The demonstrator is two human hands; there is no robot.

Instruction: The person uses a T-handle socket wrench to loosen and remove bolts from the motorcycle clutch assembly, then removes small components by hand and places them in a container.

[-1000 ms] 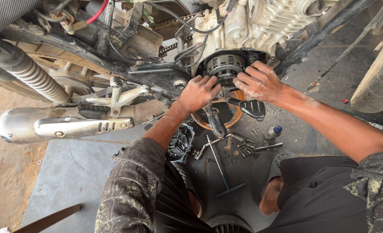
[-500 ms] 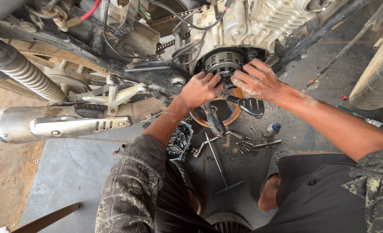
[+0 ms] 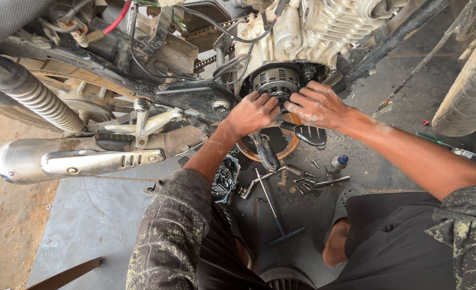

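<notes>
Both my hands rest on the round clutch assembly (image 3: 274,80) in the open side of a motorcycle engine (image 3: 324,27). My left hand (image 3: 254,111) presses its fingertips on the lower left edge of the clutch. My right hand (image 3: 315,104) covers the lower right edge, fingers curled against it. What the fingers pinch is hidden. Under the hands sits an orange-rimmed round pan (image 3: 267,142) on the floor.
A chrome exhaust muffler (image 3: 77,160) and rear shock spring (image 3: 34,96) lie at left. A T-handle wrench (image 3: 275,212), bolts, springs (image 3: 302,182), a small bottle (image 3: 337,162) and an engine cover (image 3: 224,180) lie on the oily floor. A tyre (image 3: 471,91) is at right.
The view has shifted slightly; both hands stay on the clutch, with the fingers moving a little over its lower edge.
</notes>
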